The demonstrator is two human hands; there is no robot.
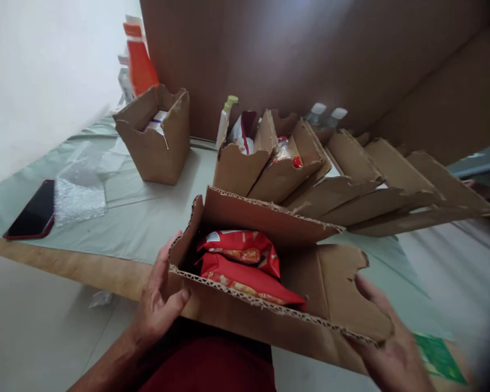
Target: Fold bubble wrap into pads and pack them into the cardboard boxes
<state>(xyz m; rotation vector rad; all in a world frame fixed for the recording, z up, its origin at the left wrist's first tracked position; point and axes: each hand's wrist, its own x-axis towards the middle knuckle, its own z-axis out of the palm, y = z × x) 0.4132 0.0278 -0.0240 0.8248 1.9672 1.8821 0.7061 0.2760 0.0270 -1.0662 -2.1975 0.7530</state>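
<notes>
An open cardboard box (310, 272) sits close in front of me, held between both hands. Two red snack packets (245, 264) lie inside it. My left hand (159, 302) clasps the box's left end, thumb on the near wall and fingers along the side. My right hand (386, 337) grips the box's right flap from below, with its fingers partly hidden behind the cardboard.
A row of several open cardboard boxes (351, 185) stands behind, some holding bottles and packets. A separate small box (157, 136) sits at the back left, with an orange bottle (140, 60) behind it. A dark phone (35, 212) and bubble wrap (79, 190) lie on the green sheet (147, 218).
</notes>
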